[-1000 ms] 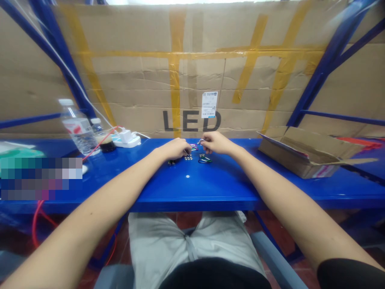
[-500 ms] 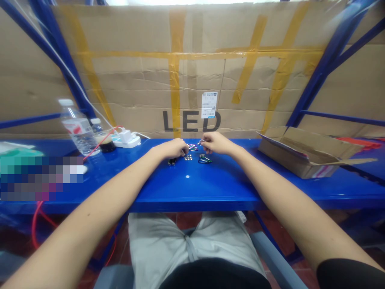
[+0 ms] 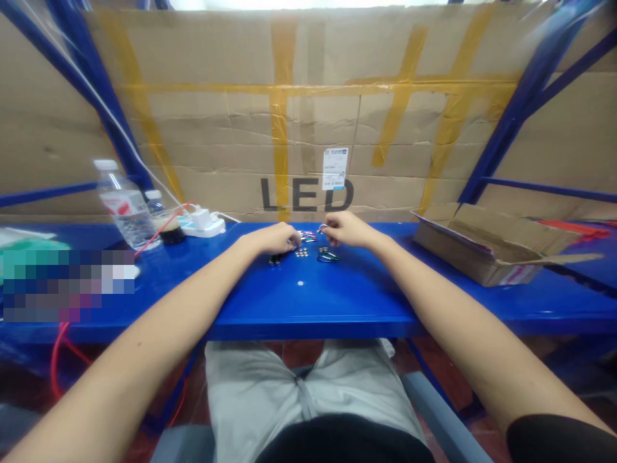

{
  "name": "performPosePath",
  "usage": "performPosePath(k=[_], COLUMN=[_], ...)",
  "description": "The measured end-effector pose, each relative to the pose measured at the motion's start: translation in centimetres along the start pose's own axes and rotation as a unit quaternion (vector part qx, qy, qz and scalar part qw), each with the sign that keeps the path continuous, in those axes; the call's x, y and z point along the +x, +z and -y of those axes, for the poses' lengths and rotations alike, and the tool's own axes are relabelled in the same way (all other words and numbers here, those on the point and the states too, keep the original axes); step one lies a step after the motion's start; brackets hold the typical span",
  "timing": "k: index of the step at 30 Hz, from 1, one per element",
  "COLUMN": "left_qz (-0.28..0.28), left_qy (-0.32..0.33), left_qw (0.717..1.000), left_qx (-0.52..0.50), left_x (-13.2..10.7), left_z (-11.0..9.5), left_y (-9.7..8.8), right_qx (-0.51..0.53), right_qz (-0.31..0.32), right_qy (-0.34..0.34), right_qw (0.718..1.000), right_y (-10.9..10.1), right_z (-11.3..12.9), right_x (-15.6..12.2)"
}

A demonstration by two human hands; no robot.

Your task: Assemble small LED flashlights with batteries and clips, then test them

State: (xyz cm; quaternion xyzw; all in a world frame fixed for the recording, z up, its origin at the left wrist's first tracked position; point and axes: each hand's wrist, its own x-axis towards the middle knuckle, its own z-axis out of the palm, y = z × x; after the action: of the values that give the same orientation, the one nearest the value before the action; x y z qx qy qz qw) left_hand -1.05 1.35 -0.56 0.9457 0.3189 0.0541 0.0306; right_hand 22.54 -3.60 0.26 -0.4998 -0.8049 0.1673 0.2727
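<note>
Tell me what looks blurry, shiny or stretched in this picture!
All in the head view: the upper-right blue post looks smeared; the carabiners by the right hand are soft; the glossy blue tabletop has a faint glint at its front edge; the forearms seem stretched toward the bottom corners.

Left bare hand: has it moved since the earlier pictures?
Yes: the left bare hand has shifted slightly left, judged against the black printed letters LED on the tan cardboard sheet behind.
</note>
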Motion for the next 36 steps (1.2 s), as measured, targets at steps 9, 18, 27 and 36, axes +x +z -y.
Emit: performPosePath(k=[9, 18, 27, 36], left_qz=[-0.006, -0.031, -0.026, -0.032], left_qy=[0.006, 0.034, -0.019, -0.033], left_qw=[0.999, 0.995, 0.995, 0.990], left_qx=[0.053, 0.087, 0.093, 0.137], left_x=[0.05, 0.32, -0.19, -0.20], left_z=[-0.39, -0.31, -0.84, -0.78], left_y=[0.08, 0.17, -0.23, -0.38], right_qx=[0.005, 0.010, 0.007, 0.007], right_qz=[-0.001, 0.004, 0.014, 0.018], right_qy=[-0.002, 0.005, 0.007, 0.005], right_qw=[1.000, 1.000, 1.000, 1.000], right_y=[0.06, 0.05, -0.02, 0.05], right_z=[0.03, 0.31, 0.48, 0.47], right_x=[0.01, -0.05, -0.32, -0.18])
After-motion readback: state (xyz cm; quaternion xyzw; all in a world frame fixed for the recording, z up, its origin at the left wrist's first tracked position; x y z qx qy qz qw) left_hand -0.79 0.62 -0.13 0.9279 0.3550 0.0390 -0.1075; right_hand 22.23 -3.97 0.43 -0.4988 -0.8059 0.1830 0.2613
